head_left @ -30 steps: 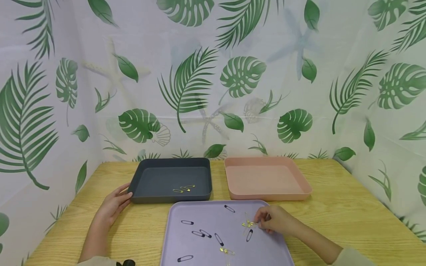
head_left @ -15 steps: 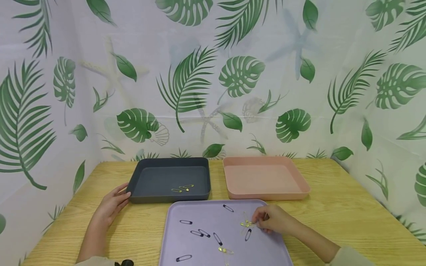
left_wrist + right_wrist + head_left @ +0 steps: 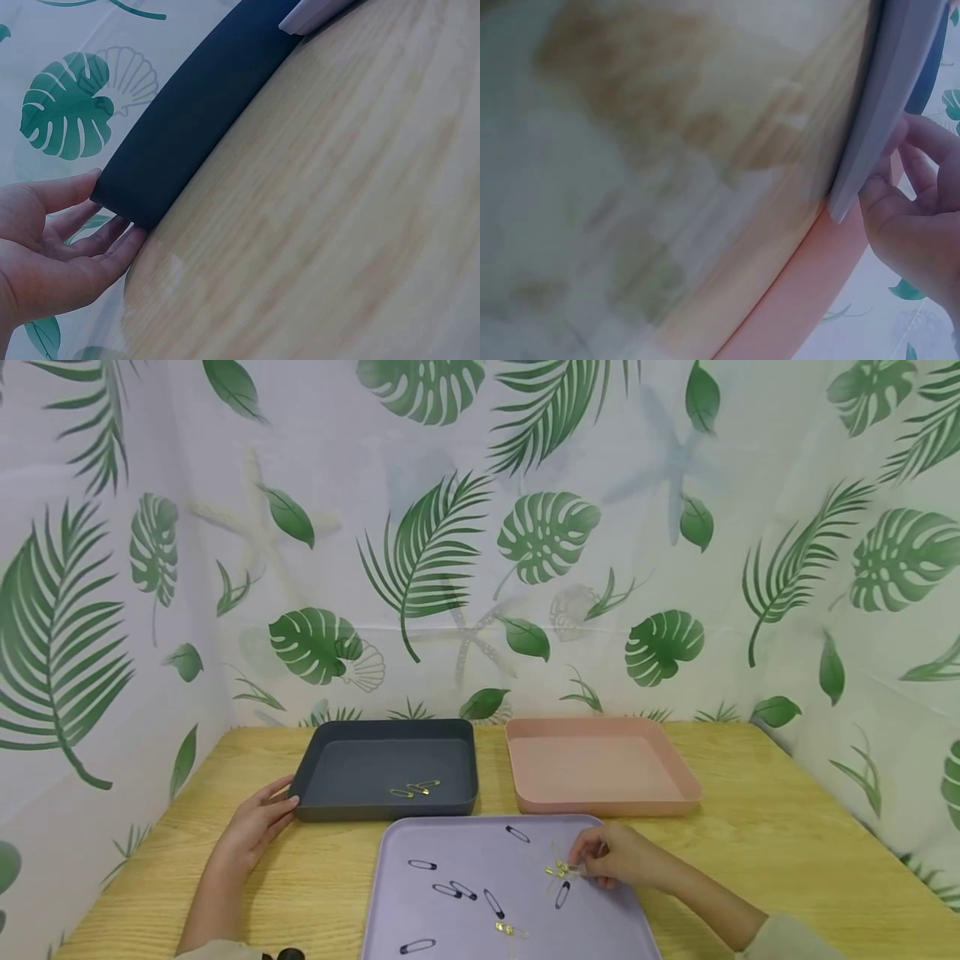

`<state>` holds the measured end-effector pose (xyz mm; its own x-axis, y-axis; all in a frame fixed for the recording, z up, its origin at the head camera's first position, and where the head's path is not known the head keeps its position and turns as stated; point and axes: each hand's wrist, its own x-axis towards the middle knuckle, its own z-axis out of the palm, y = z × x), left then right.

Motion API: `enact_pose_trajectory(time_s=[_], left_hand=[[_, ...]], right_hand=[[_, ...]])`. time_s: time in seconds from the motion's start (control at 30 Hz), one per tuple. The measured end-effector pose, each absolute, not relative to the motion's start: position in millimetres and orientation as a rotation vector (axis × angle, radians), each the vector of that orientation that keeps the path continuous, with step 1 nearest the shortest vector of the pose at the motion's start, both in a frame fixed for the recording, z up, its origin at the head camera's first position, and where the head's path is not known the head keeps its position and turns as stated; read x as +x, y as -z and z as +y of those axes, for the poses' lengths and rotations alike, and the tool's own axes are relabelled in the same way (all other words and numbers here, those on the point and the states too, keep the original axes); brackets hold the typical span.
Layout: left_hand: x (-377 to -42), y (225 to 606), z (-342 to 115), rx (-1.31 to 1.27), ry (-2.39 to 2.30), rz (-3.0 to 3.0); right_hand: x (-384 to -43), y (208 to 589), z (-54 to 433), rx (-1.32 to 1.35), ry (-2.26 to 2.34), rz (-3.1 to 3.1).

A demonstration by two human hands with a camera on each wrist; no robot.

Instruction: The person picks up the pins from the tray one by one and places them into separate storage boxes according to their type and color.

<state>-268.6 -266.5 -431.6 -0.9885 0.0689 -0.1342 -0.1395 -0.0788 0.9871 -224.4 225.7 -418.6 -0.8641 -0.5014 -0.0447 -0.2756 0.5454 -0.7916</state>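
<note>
In the head view my right hand [image 3: 618, 857] is over the right part of a lavender tray [image 3: 457, 927]. Its thumb and index finger pinch a gold safety pin [image 3: 574, 869] at the edge of a small cluster of gold pins. Black safety pins [image 3: 492, 903] lie scattered on that tray, and more gold ones [image 3: 512, 930] lie near its front. My left hand [image 3: 258, 823] rests its fingertips against the left front corner of a dark grey tray [image 3: 386, 812]. Several gold safety pins [image 3: 417, 788] lie inside the dark tray. In the right wrist view the pinched fingertips are hidden behind the lavender rim.
A pink tray [image 3: 600, 807] stands right of the dark one, behind the lavender tray. All three trays are on a wooden table [image 3: 765, 843]. A leaf-patterned curtain [image 3: 465, 552] hangs behind and at both sides. A small black object [image 3: 290, 954] shows at the bottom edge.
The head view shifts slightly. My right hand stays at the gold cluster, with at most a slight movement of the fingertips and pins. The left hand keeps its place at the dark tray.
</note>
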Motion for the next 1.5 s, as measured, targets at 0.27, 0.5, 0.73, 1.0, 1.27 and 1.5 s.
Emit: enact_pose_trajectory(time_s=[0.27, 0.5, 0.73, 1.0, 1.27, 1.5], left_hand=[[-268.3, 433.3, -264.9, -0.087, -2.218, 2.024], [-269.6, 432.6, -266.1, -0.075, -2.218, 2.029], [-268.5, 431.9, -267.0, -0.067, -2.219, 2.023], [-269.2, 431.9, -266.6, -0.079, -2.222, 2.019], [-269.4, 432.8, -265.7, -0.091, -2.211, 2.025], [-268.4, 431.4, -265.3, -0.072, -2.209, 2.020]], right_hand=[[-227.9, 417.1, 226.6, -0.648, 1.217, 2.498], [-234.1, 410.9, 225.7, -0.708, 1.201, 2.519], [-241.0, 401.4, 220.5, -0.718, 1.214, 2.509], [-246.2, 394.3, 212.4, -0.624, 1.199, 2.516], [-252.9, 387.3, 199.9, -0.617, 1.204, 2.522], [-262.3, 385.6, 189.1, -0.609, 1.179, 2.540]])
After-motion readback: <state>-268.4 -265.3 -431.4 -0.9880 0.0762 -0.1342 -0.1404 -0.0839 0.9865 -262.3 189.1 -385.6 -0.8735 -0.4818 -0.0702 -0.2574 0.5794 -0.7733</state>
